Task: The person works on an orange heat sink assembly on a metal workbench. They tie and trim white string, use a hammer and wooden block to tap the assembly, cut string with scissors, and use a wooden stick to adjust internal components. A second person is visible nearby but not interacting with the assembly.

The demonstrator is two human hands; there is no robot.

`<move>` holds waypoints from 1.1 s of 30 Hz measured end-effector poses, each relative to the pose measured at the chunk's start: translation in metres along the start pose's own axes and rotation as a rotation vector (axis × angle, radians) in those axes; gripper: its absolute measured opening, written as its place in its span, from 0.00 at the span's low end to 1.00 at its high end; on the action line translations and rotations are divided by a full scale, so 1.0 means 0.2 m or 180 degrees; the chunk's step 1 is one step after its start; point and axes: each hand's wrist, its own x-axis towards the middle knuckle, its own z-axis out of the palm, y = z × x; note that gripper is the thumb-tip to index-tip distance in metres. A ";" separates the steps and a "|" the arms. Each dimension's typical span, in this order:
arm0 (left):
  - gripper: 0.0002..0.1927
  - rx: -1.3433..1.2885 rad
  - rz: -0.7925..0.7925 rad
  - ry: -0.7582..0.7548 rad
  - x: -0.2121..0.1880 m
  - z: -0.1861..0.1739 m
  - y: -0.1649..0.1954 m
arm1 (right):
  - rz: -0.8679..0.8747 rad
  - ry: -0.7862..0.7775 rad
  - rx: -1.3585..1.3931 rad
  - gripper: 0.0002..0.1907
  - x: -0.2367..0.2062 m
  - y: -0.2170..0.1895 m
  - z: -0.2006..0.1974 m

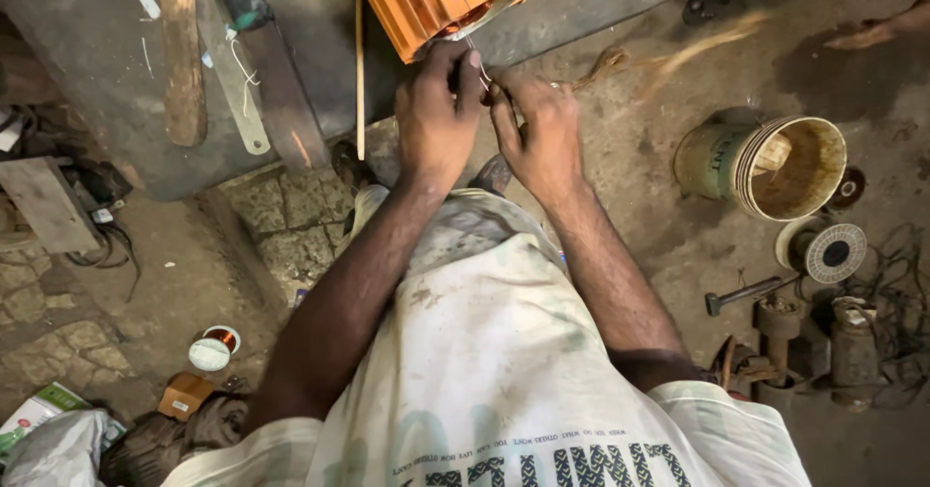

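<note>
A grimy concrete floor [630, 157] is carrying everything. A tipped bucket [775, 165], a wire spool [830, 251] and a hammer [741, 294] are lying on it.

A short-sleeved, off-white shirt, stained and smudged grey, was worn, with dark printed lettering across its hem toward 6 o'clock. Both forearms were left bare, and no rings, watch or gloves were seen toward 12 o'clock.

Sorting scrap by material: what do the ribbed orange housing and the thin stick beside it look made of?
The ribbed orange housing looks like painted cast metal: straight rigid fins, even coating. The thin pale stick looks like bare wood or cane, matt and light tan; which one is unclear.
</note>
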 end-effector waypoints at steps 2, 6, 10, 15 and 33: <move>0.05 0.0008 -0.0163 -0.0010 0.00 -0.01 0.01 | 0.0077 0.0070 -0.0054 0.10 -0.01 -0.01 0.00; 0.05 -0.0049 -0.0042 0.0053 -0.02 -0.06 0.02 | 0.0043 0.0066 0.0029 0.10 -0.01 -0.02 -0.03; 0.08 -0.0739 -0.0137 -0.0049 -0.03 -0.07 0.04 | 0.0136 -0.0175 0.0117 0.08 0.02 -0.04 -0.06; 0.13 -0.0928 0.0137 -0.0059 -0.05 -0.07 0.04 | 0.0215 -0.0293 0.0147 0.06 0.03 -0.08 -0.12; 0.11 -0.1647 -0.0268 -0.0280 -0.07 -0.06 -0.03 | 0.0537 0.0500 0.1782 0.11 -0.03 0.01 0.04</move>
